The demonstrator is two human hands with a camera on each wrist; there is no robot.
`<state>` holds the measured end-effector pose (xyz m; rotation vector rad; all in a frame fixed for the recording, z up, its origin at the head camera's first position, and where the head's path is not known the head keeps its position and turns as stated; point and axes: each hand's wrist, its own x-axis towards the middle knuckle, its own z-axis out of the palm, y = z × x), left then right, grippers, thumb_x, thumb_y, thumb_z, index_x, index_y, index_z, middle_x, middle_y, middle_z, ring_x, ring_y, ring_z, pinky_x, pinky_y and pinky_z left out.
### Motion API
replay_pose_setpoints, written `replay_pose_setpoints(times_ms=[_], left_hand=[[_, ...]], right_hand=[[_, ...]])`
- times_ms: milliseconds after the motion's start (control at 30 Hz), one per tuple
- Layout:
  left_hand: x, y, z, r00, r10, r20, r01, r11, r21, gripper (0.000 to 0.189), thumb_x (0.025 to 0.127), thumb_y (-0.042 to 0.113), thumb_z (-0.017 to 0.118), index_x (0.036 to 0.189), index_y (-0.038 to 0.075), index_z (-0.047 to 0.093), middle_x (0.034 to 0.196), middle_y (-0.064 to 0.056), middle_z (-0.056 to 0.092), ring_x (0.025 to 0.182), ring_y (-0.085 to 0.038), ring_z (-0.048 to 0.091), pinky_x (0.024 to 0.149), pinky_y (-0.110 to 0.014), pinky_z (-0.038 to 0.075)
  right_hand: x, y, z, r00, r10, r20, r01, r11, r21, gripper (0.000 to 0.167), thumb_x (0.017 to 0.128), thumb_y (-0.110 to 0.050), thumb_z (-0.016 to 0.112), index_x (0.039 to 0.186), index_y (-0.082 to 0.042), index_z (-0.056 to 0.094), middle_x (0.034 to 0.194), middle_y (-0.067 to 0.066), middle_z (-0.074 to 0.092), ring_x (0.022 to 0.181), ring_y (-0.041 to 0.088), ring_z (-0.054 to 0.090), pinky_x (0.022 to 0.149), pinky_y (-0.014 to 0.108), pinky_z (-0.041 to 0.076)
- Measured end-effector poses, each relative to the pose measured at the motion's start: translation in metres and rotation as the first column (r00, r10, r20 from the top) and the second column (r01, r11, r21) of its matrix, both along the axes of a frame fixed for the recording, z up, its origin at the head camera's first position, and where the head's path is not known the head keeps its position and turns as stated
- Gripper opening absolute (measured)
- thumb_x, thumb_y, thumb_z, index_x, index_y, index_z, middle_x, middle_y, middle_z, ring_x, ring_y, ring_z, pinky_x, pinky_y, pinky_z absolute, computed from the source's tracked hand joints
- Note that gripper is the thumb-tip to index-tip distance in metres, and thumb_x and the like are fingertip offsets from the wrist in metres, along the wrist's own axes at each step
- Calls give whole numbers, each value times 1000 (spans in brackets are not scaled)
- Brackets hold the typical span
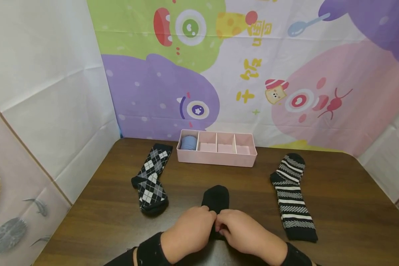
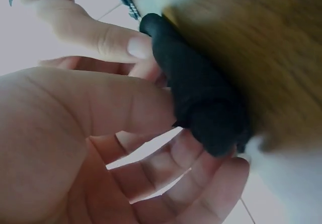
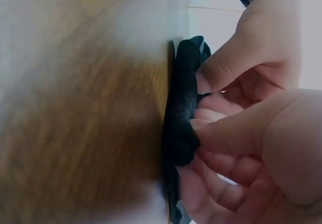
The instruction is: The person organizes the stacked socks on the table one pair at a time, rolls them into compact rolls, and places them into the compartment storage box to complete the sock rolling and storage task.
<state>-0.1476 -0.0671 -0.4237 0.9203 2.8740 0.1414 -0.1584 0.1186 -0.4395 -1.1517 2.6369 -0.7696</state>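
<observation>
A plain black sock [image 1: 216, 197] lies on the table in front of the person, its toe end pointing away. My left hand [image 1: 193, 226] and right hand [image 1: 242, 229] meet over its near part. Seen from the left wrist, the sock [image 2: 196, 85] is a thick roll, with the left thumb on one side and curled fingers beneath. In the right wrist view, the right thumb and fingers pinch the rolled sock [image 3: 182, 103] close to the tabletop. The hands hide much of the sock in the head view.
Beyond the hands stands a pink divided box [image 1: 216, 159], with a blue rolled item [image 1: 188, 143] in its leftmost compartment. An argyle sock [image 1: 153, 179] lies to the left, a striped sock [image 1: 294, 199] to the right. A cartoon-printed cloth [image 1: 136, 96] hangs behind the table [image 1: 96, 207].
</observation>
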Motion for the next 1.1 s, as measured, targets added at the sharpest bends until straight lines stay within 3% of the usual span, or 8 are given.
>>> replay_pose_setpoints(times_ms=[167, 333, 400, 500, 600, 800, 967, 1100], left_hand=[[-2, -1, -2, 998, -36, -42, 35, 999, -18, 5, 91, 15, 77, 88, 19, 74, 83, 1, 62, 74, -12, 59, 66, -27, 51], [-4, -2, -5, 999, -24, -40, 24, 1000, 6, 4, 92, 14, 75, 90, 17, 76, 83, 1, 62, 72, -13, 58, 63, -29, 52], [-5, -3, -6, 999, -23, -39, 24, 999, 23, 4, 92, 14, 74, 89, 16, 76, 83, 0, 61, 72, -13, 59, 63, -29, 52], [-8, -4, -7, 999, -25, -25, 26, 999, 41, 3, 92, 13, 74, 89, 14, 73, 81, 0, 60, 72, -13, 59, 64, -29, 52], [-11, -5, -7, 1000, -18, 3, 18, 999, 46, 3, 93, 13, 74, 92, 14, 71, 82, 0, 61, 75, -13, 60, 67, -29, 52], [-10, -8, -3, 997, -42, 58, 41, 999, 19, 3, 93, 18, 74, 92, 17, 71, 85, 2, 63, 80, -12, 61, 73, -28, 52], [-7, -9, 5, 992, -52, 117, 53, 999, -3, 15, 90, 24, 76, 100, 13, 73, 90, 2, 63, 81, -13, 60, 76, -30, 53], [-6, -8, 6, 996, -46, 82, 48, 999, -21, 15, 88, 19, 79, 101, 12, 75, 92, 1, 62, 76, -12, 57, 72, -29, 52]], right_hand=[[4, -3, 2, 992, 42, -119, -30, 995, 98, 21, 88, -2, 75, 83, -20, 68, 85, -14, 55, 79, 3, 53, 71, 25, 49], [15, -9, 7, 957, 116, -264, -45, 964, 261, 10, 87, -14, 79, 84, -19, 70, 84, -12, 52, 74, 6, 48, 67, 26, 46], [18, -11, 9, 946, 129, -299, -41, 958, 283, 10, 86, -14, 79, 85, -18, 70, 85, -11, 53, 74, 7, 48, 67, 26, 47], [17, -11, 9, 945, 119, -306, -35, 964, 264, 16, 84, -10, 80, 81, -19, 67, 83, -11, 53, 74, 6, 49, 67, 26, 47], [11, -9, 6, 963, 96, -251, -43, 977, 210, 19, 83, -7, 79, 78, -20, 66, 81, -12, 53, 74, 4, 50, 69, 25, 48], [0, -2, 0, 999, 22, -47, -19, 998, 65, 12, 88, -4, 73, 91, -15, 72, 88, -10, 65, 82, 3, 59, 75, 28, 53], [-6, 2, -3, 997, -35, 64, 38, 998, -41, 15, 89, -1, 70, 92, -16, 70, 85, -14, 61, 76, 2, 56, 70, 27, 51], [-11, 6, -6, 980, -58, 191, 83, 988, -128, 17, 90, 2, 68, 92, -15, 66, 81, -12, 61, 72, 3, 57, 66, 26, 51]])
